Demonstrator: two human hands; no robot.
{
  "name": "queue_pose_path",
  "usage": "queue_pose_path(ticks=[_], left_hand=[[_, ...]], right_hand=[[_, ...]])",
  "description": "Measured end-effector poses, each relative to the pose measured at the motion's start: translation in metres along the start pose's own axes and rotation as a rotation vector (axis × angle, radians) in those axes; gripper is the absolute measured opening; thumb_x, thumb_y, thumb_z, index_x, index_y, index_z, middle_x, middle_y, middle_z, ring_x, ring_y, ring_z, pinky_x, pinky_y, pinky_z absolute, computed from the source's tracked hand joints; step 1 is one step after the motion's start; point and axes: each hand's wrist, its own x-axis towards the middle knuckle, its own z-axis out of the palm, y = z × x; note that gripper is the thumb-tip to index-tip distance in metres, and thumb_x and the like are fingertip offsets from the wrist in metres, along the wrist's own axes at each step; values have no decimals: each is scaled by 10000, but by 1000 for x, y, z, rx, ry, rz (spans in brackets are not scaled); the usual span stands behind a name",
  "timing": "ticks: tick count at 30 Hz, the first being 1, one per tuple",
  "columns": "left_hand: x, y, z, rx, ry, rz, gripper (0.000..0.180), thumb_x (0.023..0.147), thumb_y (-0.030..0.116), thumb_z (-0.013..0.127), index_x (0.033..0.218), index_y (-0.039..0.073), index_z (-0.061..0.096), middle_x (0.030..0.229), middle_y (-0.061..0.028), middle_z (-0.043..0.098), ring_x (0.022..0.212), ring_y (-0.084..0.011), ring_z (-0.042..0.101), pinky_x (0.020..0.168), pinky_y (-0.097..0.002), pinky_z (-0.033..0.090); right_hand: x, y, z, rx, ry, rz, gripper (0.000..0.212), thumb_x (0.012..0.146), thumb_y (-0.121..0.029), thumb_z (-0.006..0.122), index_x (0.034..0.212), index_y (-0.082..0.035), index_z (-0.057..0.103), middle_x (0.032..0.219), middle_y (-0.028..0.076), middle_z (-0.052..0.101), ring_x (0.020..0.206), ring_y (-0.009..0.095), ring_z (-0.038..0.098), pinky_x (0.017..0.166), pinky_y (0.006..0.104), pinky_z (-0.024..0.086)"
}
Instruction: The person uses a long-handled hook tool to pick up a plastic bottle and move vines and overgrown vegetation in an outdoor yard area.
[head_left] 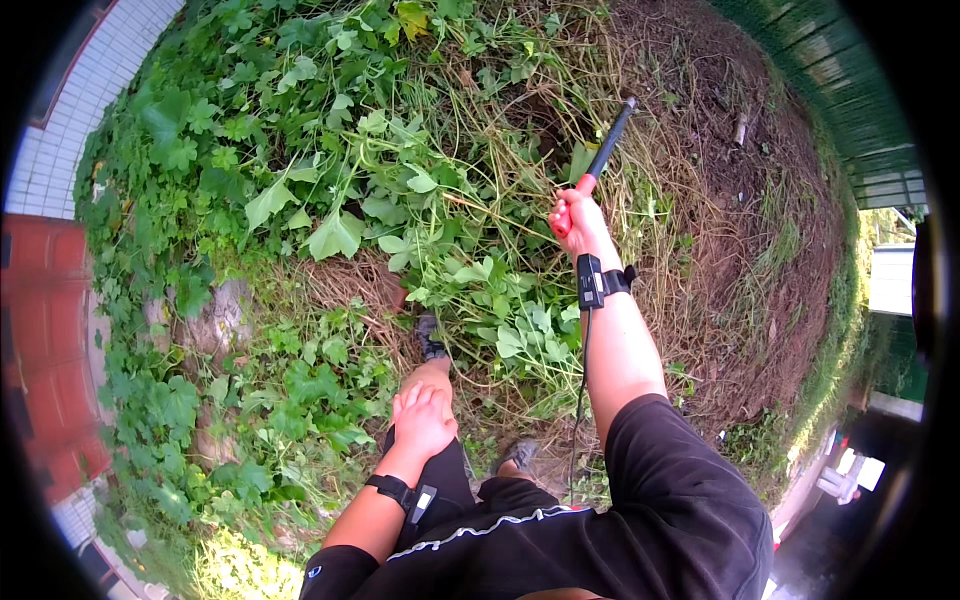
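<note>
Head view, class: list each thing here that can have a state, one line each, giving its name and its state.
Right hand: closed around the red handle, arm stretched forward.
Long tool with red handle and black shaft: held, tilted, far end down in the dry grass.
Left hand: empty, resting flat on the bent left knee.
Green leafy vines: leafy, tangled.
Dry straw-coloured grass: cut, lying flat.
</note>
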Motion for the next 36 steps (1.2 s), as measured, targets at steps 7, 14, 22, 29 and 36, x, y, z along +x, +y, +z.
queue_pose_path(ticks=[7,14,22,29,36], left_hand=[[-33,17,40,126,19,68,529,731,373,648,1191,111,621,1323,-98,562,1329,-288,424,1086,-493,314],[-97,37,99,236,-63,45,585,786,411,596,1295,126,577,1412,-85,497,1403,-281,331,1119,-530,256],[-109,59,158,343,16,-60,657,709,447,769,1229,71,628,1380,-110,527,1296,-286,472,1050,-496,401],[-64,26,211,366,-55,-17,574,678,450,766,1126,100,688,1241,-100,617,1208,-282,532,921,-512,469],[-80,77,149,299,-198,-46,530,708,381,681,1178,139,645,1290,-116,561,1285,-316,423,1032,-566,307]], right_hand=[[-171,19,-53,-20,-78,9,139,871,7,548,929,-48,435,657,26,483,482,131,461,412,289,427],[-376,52,-223,-225,-83,18,230,833,27,593,970,-61,431,638,19,516,437,118,487,384,260,434],[-638,96,-501,-419,218,142,261,792,-15,658,956,-83,467,636,25,536,434,129,495,387,264,424],[-732,152,-622,-427,711,127,211,829,11,583,968,-68,445,620,41,513,412,166,502,356,314,421],[-634,128,-588,-840,781,-157,228,871,-123,674,986,-36,498,652,34,532,439,138,506,401,302,408]])
